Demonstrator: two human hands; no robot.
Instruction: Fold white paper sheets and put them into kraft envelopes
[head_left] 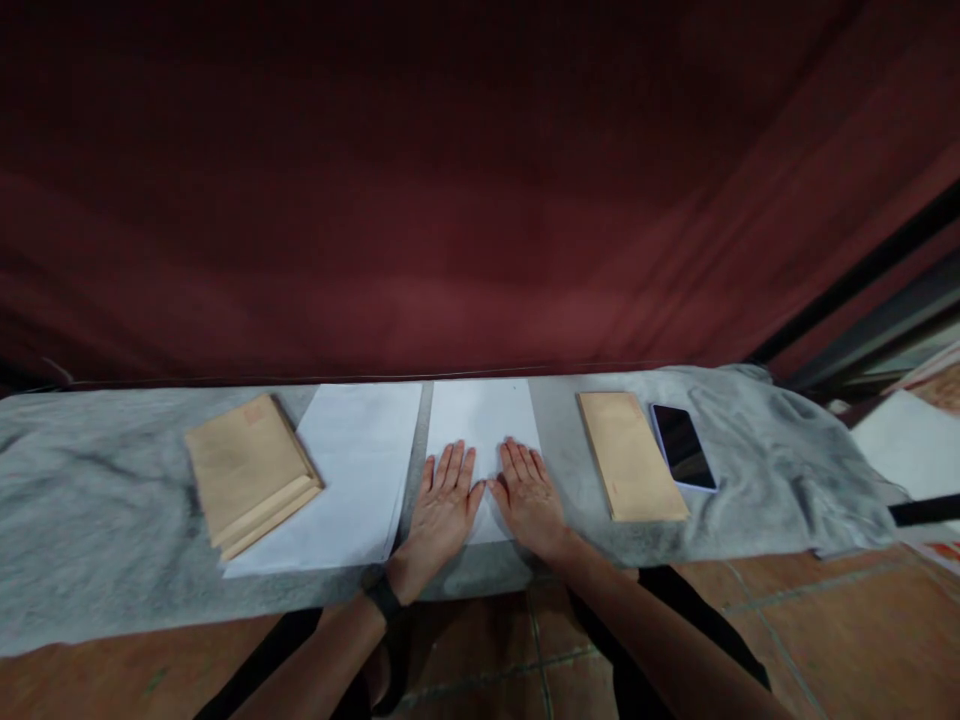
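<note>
We rested the left hand [444, 502] and the right hand [532, 500] palm-down, fully open and gripping nothing, upon the white rectangular paper [484, 410], presumably to hold it flat. It lay centrally on the tabletop covered in grey plush cloth [105, 500], likely so both hands could bear evenly. Left of it lay the wider white paper stack [360, 450], overlapped by the brown paper envelope pile [240, 460]; right lay the slim brown paper envelope batch [634, 455], then the dark-screened phone [684, 448]. We counted two hands, two paper sets, two envelope groups and one phone; individual sheets were uncountable.
</note>
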